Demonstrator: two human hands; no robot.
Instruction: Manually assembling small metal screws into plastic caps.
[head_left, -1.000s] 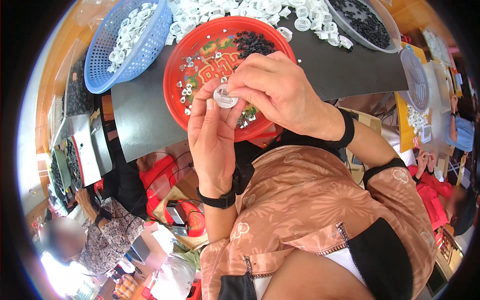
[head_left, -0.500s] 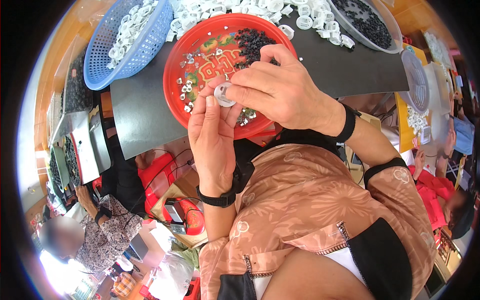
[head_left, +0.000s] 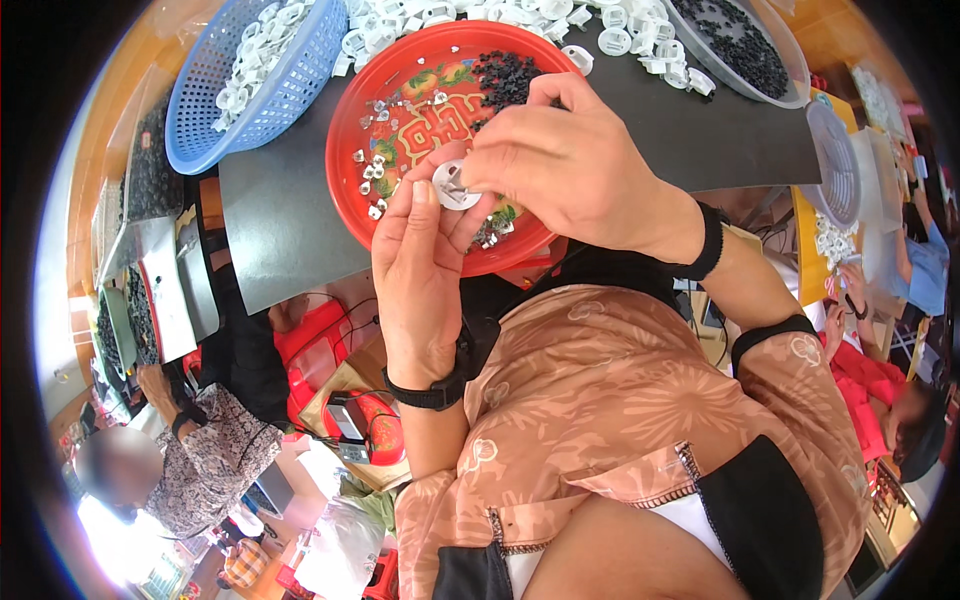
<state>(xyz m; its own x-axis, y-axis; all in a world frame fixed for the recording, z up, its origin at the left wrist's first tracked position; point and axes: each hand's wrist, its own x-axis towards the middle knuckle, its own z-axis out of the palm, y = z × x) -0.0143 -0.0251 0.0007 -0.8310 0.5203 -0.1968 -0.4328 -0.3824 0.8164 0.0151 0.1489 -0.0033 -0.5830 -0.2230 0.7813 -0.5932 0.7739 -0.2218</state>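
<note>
Over a red round tray [head_left: 345,150], my left hand [head_left: 418,240] grips a round white plastic part [head_left: 457,190] between thumb and fingers. The part's slotted face is turned up. My right hand [head_left: 570,165] has its thumb and index finger pinched at the part's right side; whatever small piece lies between those fingertips is hidden. In the tray are a heap of small black pieces [head_left: 505,78], partly behind my right hand, and small shiny metal pieces [head_left: 370,172] on the left. More metal pieces [head_left: 492,232] show below the white part.
A blue basket [head_left: 195,130] of white parts stands at the left. Loose white parts [head_left: 625,30] pile along the table's [head_left: 285,220] far side, beside a clear bowl [head_left: 800,85] of black pieces. Other people work at the left [head_left: 215,460] and right [head_left: 865,390].
The white part has shifted very slightly to the right and tilted in my left hand. My right fingertips have moved slightly along its right side.
</note>
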